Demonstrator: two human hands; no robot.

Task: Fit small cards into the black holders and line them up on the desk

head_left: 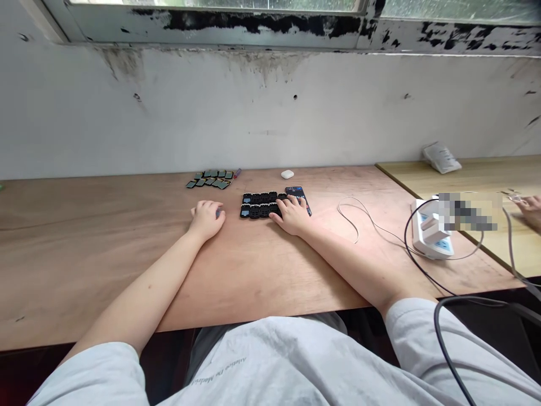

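Observation:
Two rows of small black plastic pieces (261, 211) lie side by side on the wooden table (236, 270); the leftmost ones show a light blue square. My right hand (292, 216) rests over the right end of these rows, its fingers apart and touching the pieces. Partly under and behind that hand lies a phone (301, 195) with its screen lit. Left of the rows, my left hand (206, 220) is curled just above the tabletop. A small grey-blue bit shows between its thumb and fingers, too small to name.
Several flat grey-green square pieces (211, 179) lie at the back left beside a small purple object (237, 173). A white rounded case (287, 174) sits near the wall. On the right are a white power strip (431, 231), loose cables, a white packet (442, 157) and another person's hand (530, 208).

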